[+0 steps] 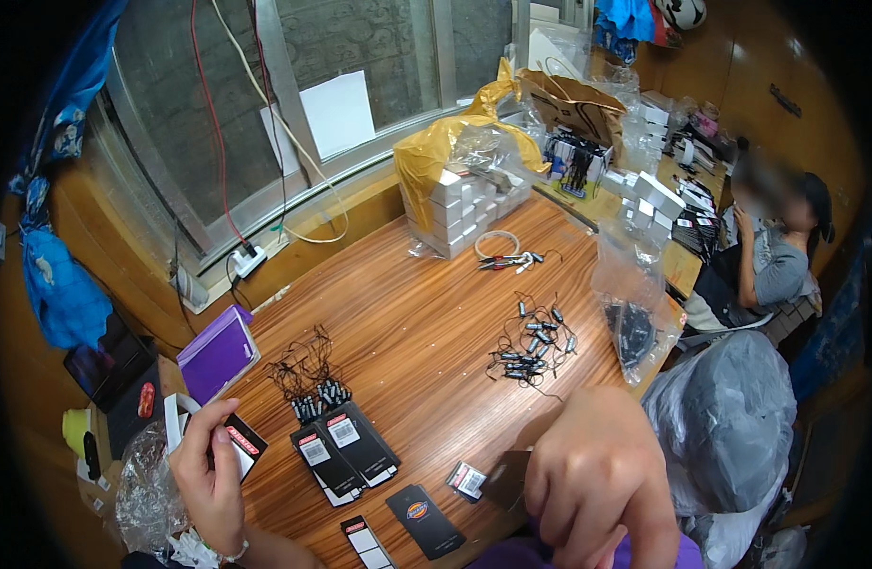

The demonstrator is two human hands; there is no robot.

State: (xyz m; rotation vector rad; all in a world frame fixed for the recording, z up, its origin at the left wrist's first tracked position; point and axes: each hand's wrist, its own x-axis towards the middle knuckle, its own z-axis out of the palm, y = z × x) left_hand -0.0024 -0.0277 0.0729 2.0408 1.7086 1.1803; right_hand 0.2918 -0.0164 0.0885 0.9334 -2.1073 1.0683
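My left hand [208, 469], at the lower left, pinches a black hang tag [245, 444] with a red-and-white label. My right hand [602, 465] is raised close to the camera with its fingers curled; what they hold, if anything, is hidden. Between the hands lie stacked black hang tags [368, 442] with white stickers. Dark tag strings with small plastic ends [320, 402] bunch just behind the stacks. Nearer the front edge are a black tag with an orange-and-blue emblem [423, 523], a black-and-white tag [366, 544] and a small white-labelled piece [466, 481].
A second pile of strings [533, 349] lies at the right. Farther back are red-handled pliers [500, 262] and white boxes [447, 211] under yellow plastic. A purple notebook [213, 358] sits left. Grey plastic bags [725, 417] stand right, near a seated person [782, 270].
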